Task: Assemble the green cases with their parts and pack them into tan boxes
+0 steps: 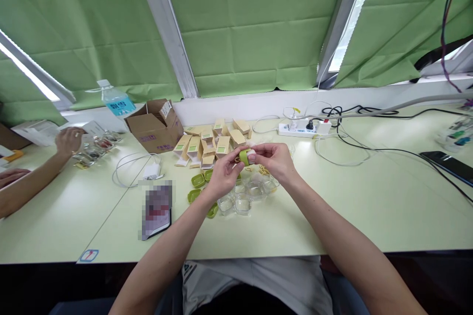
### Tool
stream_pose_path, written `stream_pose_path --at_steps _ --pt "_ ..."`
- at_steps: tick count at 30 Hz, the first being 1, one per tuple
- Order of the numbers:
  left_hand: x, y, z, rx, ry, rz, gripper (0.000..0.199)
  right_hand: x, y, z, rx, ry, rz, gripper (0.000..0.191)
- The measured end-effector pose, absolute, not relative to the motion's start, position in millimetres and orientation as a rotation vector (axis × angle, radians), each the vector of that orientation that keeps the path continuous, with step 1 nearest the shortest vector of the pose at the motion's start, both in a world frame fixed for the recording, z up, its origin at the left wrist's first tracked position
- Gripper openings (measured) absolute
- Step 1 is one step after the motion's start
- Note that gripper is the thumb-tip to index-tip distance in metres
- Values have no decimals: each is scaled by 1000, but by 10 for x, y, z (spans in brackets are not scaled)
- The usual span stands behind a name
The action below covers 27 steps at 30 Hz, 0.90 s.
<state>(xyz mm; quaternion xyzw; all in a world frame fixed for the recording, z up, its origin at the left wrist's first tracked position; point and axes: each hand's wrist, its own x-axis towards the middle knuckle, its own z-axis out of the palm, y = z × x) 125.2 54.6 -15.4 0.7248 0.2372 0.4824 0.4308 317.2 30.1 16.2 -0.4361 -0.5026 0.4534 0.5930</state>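
Between both hands, above the middle of the table, is a small green and white case [244,158]. My left hand [226,173] grips its green side with thumb and fingers. On the white side, my right hand [274,161] pinches with closed fingertips. A small gold-coloured ring shows by the left fingers. Below the hands lie several open green shells [197,180] and several clear plastic cups [243,205]. Some yellowish rings [263,170] lie partly hidden under my right hand. Just behind stand several small open kraft paper boxes [194,147].
A brown carton [153,130] and a water bottle [117,100] stand at the back left. A phone [156,211] lies left of my left forearm. A power strip [297,130] with cables is behind; another phone [449,165] lies far right. Another person's hand [69,141] is at far left.
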Motion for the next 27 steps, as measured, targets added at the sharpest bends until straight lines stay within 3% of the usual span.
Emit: stream_pose_path --at_steps 27 --pt "1258 567 -138 1574 534 1261 60 3105 260 195 -1015 -1276 911 51"
